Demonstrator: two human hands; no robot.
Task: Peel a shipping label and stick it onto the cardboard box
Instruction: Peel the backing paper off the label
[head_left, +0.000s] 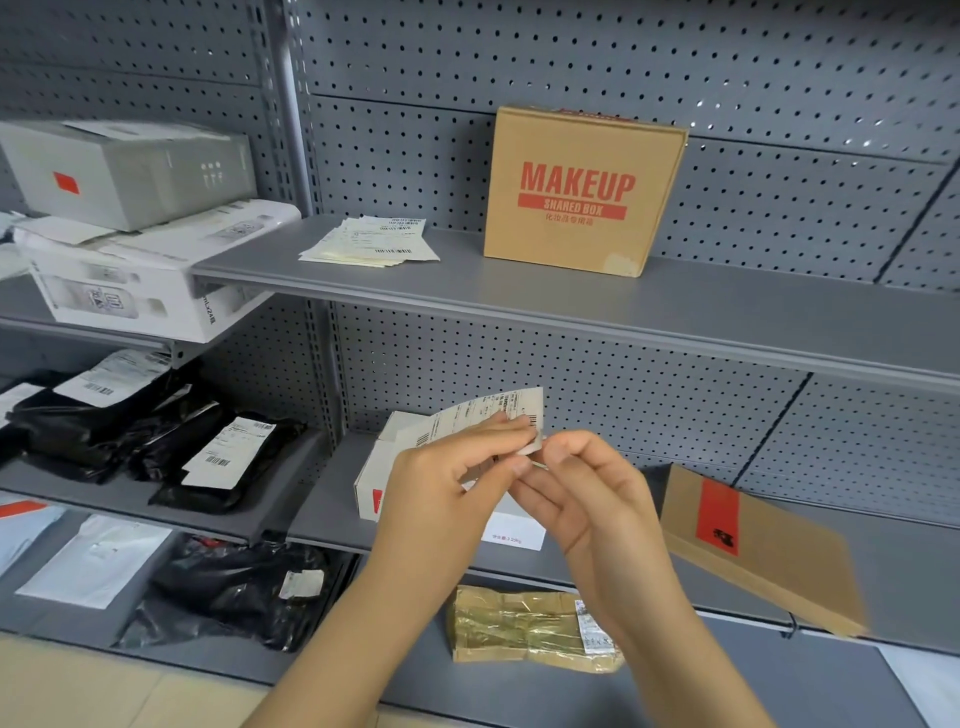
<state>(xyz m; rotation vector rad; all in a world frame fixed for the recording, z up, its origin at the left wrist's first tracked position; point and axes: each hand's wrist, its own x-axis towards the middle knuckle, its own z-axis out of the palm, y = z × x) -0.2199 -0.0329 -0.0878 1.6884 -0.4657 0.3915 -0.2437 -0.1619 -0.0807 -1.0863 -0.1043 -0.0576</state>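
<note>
Both hands' fingers (524, 441) pinched on shipping label (483, 415), below closed cardboard box (582, 192).

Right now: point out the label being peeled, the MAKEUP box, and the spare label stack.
shipping label (467, 415): head view, printed face above the fingers.
MAKEUP box (576, 156): head view, front panel.
label stack (371, 241): head view, top sheet.
</note>
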